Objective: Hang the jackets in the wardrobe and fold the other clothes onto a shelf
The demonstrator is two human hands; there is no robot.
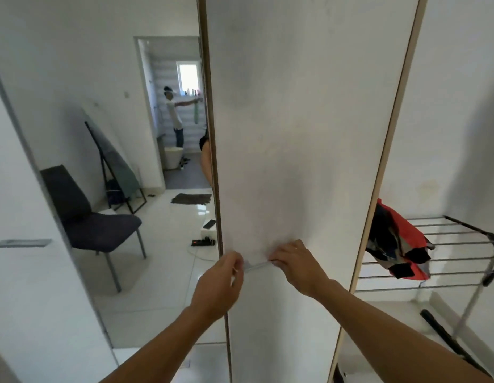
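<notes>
A tall white wardrobe door (295, 134) fills the middle of the view, with a slim silver handle (257, 266) low on it. My left hand (221, 283) pinches the handle's left end at the door's edge. My right hand (295, 262) has its fingers curled round the handle's right end. A red, black and blue jacket (397, 244) lies draped over a metal drying rack (447, 230) to the right of the door. The inside of the wardrobe is hidden.
Left of the door, a mirrored panel (102, 78) shows a dark chair (94, 217), a leaning stand, a floor mat, a power strip and a person in a far bathroom. A white wall stands behind the rack.
</notes>
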